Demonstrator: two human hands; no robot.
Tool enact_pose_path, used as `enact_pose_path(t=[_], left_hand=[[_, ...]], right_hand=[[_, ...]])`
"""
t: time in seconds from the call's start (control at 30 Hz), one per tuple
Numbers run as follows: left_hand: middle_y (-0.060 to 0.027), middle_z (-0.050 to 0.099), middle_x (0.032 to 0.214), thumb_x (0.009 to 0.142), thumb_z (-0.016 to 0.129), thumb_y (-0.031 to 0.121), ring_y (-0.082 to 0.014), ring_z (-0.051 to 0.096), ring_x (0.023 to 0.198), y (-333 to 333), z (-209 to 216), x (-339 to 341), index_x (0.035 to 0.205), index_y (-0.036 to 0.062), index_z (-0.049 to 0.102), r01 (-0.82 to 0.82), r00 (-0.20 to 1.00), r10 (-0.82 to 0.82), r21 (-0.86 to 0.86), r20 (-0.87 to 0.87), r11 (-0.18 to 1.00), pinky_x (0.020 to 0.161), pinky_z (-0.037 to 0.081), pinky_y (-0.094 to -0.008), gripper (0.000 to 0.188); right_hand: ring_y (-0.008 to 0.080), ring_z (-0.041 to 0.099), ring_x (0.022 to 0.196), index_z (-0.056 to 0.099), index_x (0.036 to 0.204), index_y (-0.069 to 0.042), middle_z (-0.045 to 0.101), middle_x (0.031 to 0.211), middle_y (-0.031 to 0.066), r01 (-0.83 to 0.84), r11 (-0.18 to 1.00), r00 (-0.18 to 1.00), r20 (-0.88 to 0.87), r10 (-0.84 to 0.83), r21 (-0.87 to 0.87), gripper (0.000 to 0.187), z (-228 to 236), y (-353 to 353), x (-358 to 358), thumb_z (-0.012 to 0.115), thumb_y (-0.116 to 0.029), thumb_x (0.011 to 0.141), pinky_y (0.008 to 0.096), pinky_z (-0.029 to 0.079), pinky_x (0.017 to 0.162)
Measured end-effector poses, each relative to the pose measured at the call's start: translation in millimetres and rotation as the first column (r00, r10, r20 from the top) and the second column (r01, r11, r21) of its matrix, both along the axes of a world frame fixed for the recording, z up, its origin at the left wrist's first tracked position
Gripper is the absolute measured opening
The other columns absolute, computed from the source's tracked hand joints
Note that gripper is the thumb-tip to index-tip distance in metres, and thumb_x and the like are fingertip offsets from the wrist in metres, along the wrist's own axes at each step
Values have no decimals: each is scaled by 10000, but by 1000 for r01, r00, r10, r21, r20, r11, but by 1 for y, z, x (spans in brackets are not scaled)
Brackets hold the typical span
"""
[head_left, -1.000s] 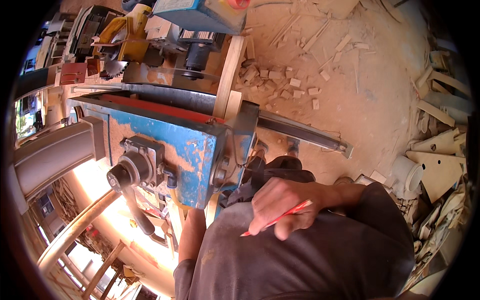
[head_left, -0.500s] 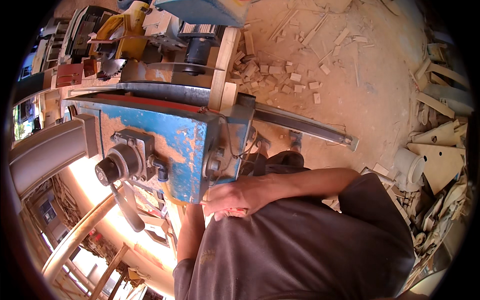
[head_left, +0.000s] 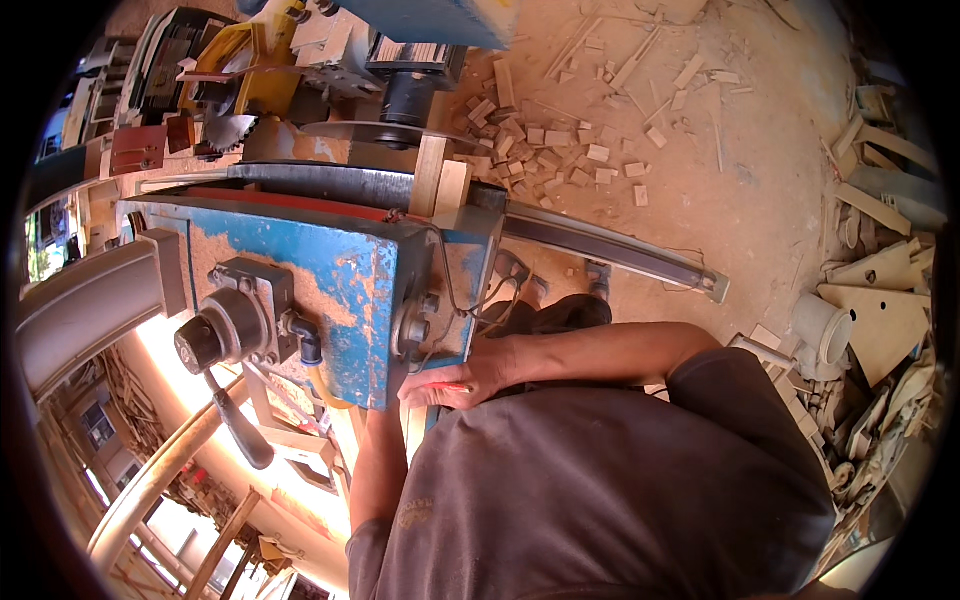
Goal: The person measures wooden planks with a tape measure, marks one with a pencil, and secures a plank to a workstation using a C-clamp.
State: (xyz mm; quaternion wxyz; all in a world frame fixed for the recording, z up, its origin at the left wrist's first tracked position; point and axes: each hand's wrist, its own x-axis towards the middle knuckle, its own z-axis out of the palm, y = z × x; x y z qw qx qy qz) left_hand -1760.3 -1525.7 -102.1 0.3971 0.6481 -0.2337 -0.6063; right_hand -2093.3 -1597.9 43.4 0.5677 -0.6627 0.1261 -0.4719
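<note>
Right hand [head_left: 472, 380]: located at the lower right corner of the blue painted metal machine housing [head_left: 345, 290], whose paint is chipped and dusted with sawdust. Its grip is closed around a slim red pencil [head_left: 452, 387], which lies across the fingers just beside that corner. Contact between the pencil's tip and any surface cannot be confirmed.

Left forearm [head_left: 380, 455]: rises to the lower edge of the housing, left of the right hand. The left hand is hidden behind the housing; the state of its grip cannot be told.

A pale, straight wooden strip [head_left: 413, 430] shows below the lower right corner, between the left forearm and the dark brown shirt [head_left: 600, 480]. Two pale, squared wooden lengths [head_left: 428, 178] stand side by side past the housing's upper edge, near its upper right corner; whether either is continuous with the strip cannot be determined.

On the housing's left part, a dark round metal knob [head_left: 198, 345] projects, with a dark lever [head_left: 240, 430] hanging beneath it. A long dark metal rail [head_left: 615, 253] runs out from the right side. Beyond the upper right corner, small pale wooden offcuts [head_left: 548, 158] lie scattered on the dusty brown floor [head_left: 750, 220].
</note>
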Motion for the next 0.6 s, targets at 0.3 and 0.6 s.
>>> enact_pose_path(t=[0.3, 0.6], left_hand=[[-141, 722, 1137, 963, 559, 224, -350, 703, 1010, 1, -4, 7, 1226, 101, 658, -2, 1000, 2, 14, 30, 1000, 845, 582, -447, 307], [-139, 740, 1106, 950, 568, 203, -360, 717, 986, -25, -15, -1, 1199, 114, 680, 428, 670, -467, 213, 577, 878, 826, 589, -447, 287]], right_hand=[[348, 637, 857, 653, 1024, -18, 649, 870, 134, -280, 957, 945, 196, 261, 80, 139, 36, -5, 0, 618, -151, 999, 436, 490, 797], [351, 632, 748, 635, 947, -13, 618, 787, 139, -110, 993, 993, 45, 108, 45, 109, 49, 10, -31, 639, -120, 966, 445, 481, 678]])
